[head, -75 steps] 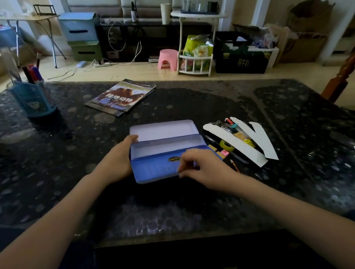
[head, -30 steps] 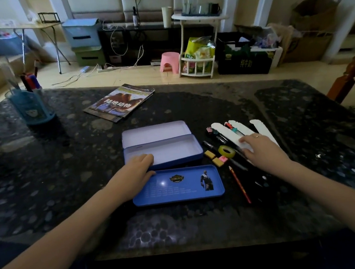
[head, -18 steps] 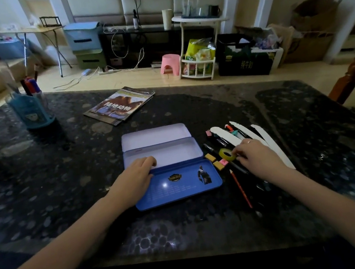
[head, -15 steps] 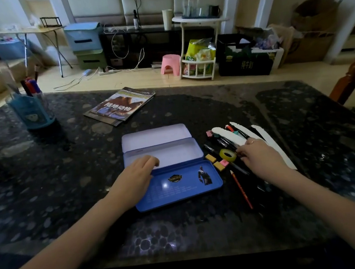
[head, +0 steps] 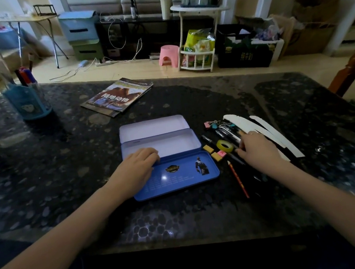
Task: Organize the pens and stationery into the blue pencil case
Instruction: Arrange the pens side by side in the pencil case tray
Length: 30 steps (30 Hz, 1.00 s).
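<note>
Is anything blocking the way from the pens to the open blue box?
Nothing big. The pencil case lies open with its tray bare. Only small erasers and the tape roll lie between it and the pens under the right hand.

A dark speckled stone table [head: 65,169] carries the open blue pencil case [head: 165,155], loose stationery [head: 228,141] beside it — plus a magazine [head: 117,97] and a blue pen holder [head: 26,100].

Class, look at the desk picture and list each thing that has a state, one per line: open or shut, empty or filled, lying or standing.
Blue pencil case: open, trays empty.
Left hand: rests on the case, fingers relaxed.
Right hand: on the pens, grip unclear.
Pens: lying outside the case.
Red pencil: lying on the table.
Tape roll: lying flat.
Magazine: closed.
Pen holder: standing, filled.
</note>
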Each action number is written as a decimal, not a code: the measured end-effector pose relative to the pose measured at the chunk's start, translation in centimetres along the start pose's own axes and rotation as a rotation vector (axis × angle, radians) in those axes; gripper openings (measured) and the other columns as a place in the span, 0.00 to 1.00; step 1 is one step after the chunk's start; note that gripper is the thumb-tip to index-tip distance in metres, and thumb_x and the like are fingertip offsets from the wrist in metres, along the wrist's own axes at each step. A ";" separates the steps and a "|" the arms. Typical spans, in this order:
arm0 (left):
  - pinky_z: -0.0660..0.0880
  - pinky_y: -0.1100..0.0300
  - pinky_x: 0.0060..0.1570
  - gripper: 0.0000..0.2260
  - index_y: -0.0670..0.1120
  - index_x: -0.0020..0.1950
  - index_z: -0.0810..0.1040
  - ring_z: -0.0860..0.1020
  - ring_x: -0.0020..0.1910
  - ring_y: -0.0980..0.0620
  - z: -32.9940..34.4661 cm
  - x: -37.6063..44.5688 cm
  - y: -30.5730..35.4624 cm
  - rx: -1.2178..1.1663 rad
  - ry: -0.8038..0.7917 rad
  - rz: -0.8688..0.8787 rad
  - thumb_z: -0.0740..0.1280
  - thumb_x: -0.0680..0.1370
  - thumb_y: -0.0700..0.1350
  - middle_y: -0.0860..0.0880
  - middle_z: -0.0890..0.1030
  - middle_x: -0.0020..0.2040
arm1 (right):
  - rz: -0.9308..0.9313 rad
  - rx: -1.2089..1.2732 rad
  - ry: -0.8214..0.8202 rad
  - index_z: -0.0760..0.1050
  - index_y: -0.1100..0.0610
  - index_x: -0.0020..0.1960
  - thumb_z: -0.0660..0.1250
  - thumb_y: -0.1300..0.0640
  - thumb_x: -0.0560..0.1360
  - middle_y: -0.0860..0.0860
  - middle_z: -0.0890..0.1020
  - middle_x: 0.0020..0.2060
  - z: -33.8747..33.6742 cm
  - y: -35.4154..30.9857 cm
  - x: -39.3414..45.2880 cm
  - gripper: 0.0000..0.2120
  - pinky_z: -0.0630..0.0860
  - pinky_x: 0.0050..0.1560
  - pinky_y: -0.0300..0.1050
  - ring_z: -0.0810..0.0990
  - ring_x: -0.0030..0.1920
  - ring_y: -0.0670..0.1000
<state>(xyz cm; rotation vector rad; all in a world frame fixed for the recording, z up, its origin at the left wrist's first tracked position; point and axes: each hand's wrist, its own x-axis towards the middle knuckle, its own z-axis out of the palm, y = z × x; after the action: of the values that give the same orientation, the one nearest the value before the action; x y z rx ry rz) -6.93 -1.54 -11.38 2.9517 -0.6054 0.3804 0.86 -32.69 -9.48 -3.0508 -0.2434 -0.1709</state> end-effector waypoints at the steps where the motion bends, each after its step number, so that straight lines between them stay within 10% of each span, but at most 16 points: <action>1: 0.72 0.55 0.58 0.09 0.46 0.53 0.75 0.75 0.58 0.47 0.0 0.1 0.1 -0.015 -0.001 -0.004 0.67 0.74 0.39 0.47 0.75 0.60 | 0.014 0.026 0.005 0.77 0.59 0.44 0.67 0.52 0.73 0.54 0.77 0.44 0.0 -0.1 0.0 0.09 0.75 0.42 0.47 0.77 0.46 0.54; 9: 0.68 0.55 0.61 0.06 0.46 0.52 0.76 0.73 0.61 0.48 -0.5 0.2 -0.1 -0.112 -0.009 -0.057 0.64 0.77 0.39 0.47 0.73 0.63 | 0.054 0.461 0.131 0.74 0.58 0.45 0.65 0.56 0.76 0.52 0.79 0.39 -0.8 -1.3 -0.2 0.05 0.73 0.40 0.46 0.77 0.40 0.51; 18: 0.73 0.61 0.44 0.06 0.52 0.46 0.82 0.72 0.42 0.58 -4.0 1.2 -0.8 -0.166 -0.213 -0.255 0.68 0.74 0.42 0.55 0.75 0.47 | -0.331 0.721 -0.077 0.78 0.56 0.45 0.68 0.64 0.73 0.48 0.80 0.43 -0.5 -5.7 -2.4 0.05 0.73 0.45 0.27 0.77 0.45 0.40; 27: 0.74 0.51 0.58 0.08 0.55 0.34 0.75 0.76 0.42 0.55 -6.0 1.1 -2.8 -0.070 -0.456 -0.401 0.72 0.70 0.47 0.56 0.77 0.38 | -0.469 0.562 -0.047 0.79 0.55 0.42 0.72 0.58 0.71 0.47 0.80 0.38 1.1 -11.4 -1.3 0.02 0.72 0.43 0.34 0.75 0.42 0.44; 30: 0.76 0.55 0.49 0.09 0.53 0.35 0.75 0.76 0.40 0.56 -6.0 1.2 -2.6 -0.134 -0.439 -0.418 0.74 0.69 0.51 0.54 0.78 0.38 | -0.480 0.473 -0.047 0.78 0.54 0.40 0.71 0.58 0.71 0.49 0.78 0.39 1.8 -12.5 -0.9 0.03 0.74 0.44 0.45 0.74 0.44 0.48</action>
<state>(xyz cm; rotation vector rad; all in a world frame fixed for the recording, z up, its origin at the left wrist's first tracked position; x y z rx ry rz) -6.17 1.28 -5.43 2.9284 -0.0279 -0.3389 -1.88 -20.33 -10.57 -2.4809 -0.8787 -0.0548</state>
